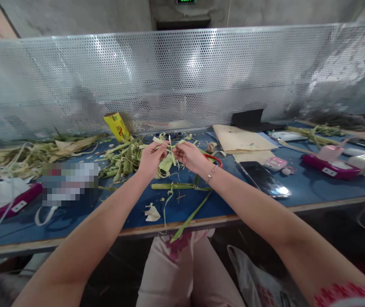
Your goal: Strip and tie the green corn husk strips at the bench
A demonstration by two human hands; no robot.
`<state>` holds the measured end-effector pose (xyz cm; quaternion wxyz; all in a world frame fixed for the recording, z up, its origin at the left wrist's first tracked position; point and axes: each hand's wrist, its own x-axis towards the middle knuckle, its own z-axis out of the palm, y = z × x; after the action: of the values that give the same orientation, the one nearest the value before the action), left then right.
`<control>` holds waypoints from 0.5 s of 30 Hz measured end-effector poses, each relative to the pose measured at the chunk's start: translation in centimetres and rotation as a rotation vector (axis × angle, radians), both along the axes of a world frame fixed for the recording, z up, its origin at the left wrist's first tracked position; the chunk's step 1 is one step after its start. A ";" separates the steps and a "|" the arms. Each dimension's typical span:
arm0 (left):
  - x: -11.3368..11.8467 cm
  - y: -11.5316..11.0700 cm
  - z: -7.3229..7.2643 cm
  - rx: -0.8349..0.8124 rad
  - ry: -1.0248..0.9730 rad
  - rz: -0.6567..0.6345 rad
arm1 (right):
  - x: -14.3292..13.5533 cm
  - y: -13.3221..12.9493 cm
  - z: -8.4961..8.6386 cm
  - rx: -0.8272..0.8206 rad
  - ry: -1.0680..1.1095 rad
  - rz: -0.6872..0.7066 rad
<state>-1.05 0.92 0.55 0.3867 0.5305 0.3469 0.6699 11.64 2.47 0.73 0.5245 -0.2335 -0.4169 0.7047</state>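
Where limp, curled leaves (126,161) heap, left hand (153,157) and right hand (188,154), nearly closed, pinch thin green strip (170,149).

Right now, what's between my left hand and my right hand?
In the head view, a pale green plant piece shows between your left hand and right hand.
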 end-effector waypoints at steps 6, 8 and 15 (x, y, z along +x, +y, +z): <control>-0.1 -0.5 0.2 0.009 0.093 -0.092 | 0.0 -0.2 0.0 -0.011 -0.007 0.012; -0.2 -0.6 0.2 -0.018 0.127 -0.142 | 0.0 -0.1 0.0 -0.010 0.000 0.008; -0.3 -0.3 0.1 -0.105 0.167 -0.132 | -0.1 0.5 -0.5 0.067 -0.019 -0.014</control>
<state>-1.36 0.60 0.62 0.4269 0.5850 0.3769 0.5775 11.50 3.00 0.23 0.5329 -0.2255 -0.4435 0.6845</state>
